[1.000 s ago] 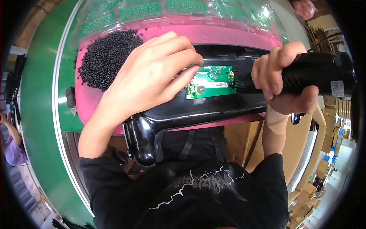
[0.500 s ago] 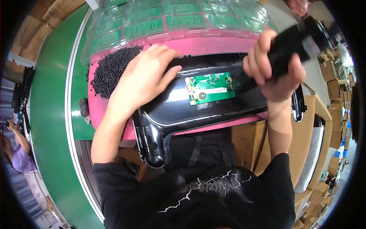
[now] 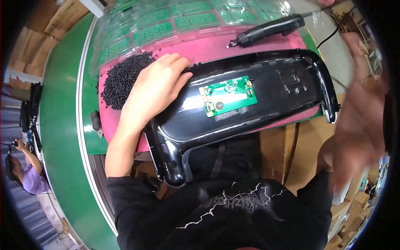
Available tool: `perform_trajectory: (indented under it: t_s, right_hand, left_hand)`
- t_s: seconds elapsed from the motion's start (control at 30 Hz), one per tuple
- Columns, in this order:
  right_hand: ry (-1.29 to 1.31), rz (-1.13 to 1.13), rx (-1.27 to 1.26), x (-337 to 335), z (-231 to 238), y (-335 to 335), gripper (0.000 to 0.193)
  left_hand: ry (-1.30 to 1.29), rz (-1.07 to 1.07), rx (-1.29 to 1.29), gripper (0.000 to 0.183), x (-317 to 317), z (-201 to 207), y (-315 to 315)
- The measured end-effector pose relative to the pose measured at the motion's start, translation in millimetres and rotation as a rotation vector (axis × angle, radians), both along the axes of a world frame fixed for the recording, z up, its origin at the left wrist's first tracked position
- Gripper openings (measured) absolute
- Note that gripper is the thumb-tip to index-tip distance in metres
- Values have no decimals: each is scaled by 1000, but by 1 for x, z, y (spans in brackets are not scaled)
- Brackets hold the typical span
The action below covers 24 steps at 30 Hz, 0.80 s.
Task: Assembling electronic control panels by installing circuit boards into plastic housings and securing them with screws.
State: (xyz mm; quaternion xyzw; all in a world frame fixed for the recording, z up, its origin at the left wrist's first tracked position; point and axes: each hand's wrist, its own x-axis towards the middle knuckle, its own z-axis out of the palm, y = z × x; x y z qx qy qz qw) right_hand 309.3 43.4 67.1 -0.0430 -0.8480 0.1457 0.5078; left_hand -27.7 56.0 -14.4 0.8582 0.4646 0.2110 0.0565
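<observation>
My left hand (image 3: 160, 83) is at the left end of a glossy black plastic housing (image 3: 262, 110), its fingers curled over the far rim and its thumb on the inside. A green circuit board (image 3: 231, 100) lies in the housing's middle, with a connector along its left edge. My right hand (image 3: 363, 102) is off to the far right, past the housing and smeared by motion; its fingers cannot be made out. A black electric screwdriver (image 3: 271, 31) lies beyond the housing, its tip pointing left. Beside my left hand is a heap of small black screws (image 3: 123, 81).
Under the housing is a pink mat (image 3: 200, 48) on a green table (image 3: 60, 125). Clear plastic trays of green boards (image 3: 193, 21) stand at the back. Cardboard (image 3: 310, 154) is at the near right. Another person (image 3: 31, 177) works at the far left.
My right hand has let go of the electric screwdriver, which now lies behind the housing, and has swung out to the right. My left hand stays on the housing.
</observation>
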Motion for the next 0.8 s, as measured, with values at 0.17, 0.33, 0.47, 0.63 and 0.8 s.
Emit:
perform_trajectory:
  t_s: [0.17,0.33,0.47,0.63,0.8]
  right_hand:
    - [-148,-7,165,8,71,5,69]
    - [-228,-88,294,-38,70,-38,59]
    - [-188,-129,257,-34,77,-32,51]
    - [-132,-81,-17,-21,55,-34,40]
    - [-87,-72,-279,-49,47,-40,30]
  left_hand:
    - [45,-35,181,19,-7,38,43]
    - [50,-27,-156,13,-18,-35,-76]
    - [37,3,-125,16,-17,-9,-39]
    - [86,-39,-46,23,-12,2,-18]
    - [-125,18,-28,16,-8,27,-42]
